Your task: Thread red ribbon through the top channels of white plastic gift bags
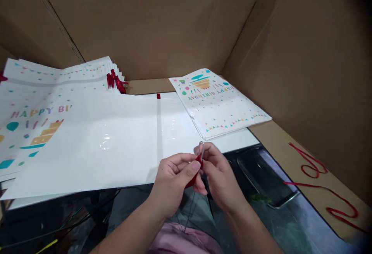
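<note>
In front of my lap, my left hand is closed on a red ribbon, pinching it between thumb and fingers. A thin silvery metal loop stands up at the ribbon's top; its lower part is hidden by fingers. My right hand is closed at the ribbon's other side, with its fingertips at the base of the loop. Just beyond the hands lies a large white sheet, blank side up, with a narrow grey band and a small red ribbon tab at its far edge.
On the left is a stack of printed birthday sheets with red ribbon ends bunched at its edge. More printed sheets lie back right. Loose red ribbons rest on cardboard at right, beside a dark glossy surface. Cardboard walls surround the table.
</note>
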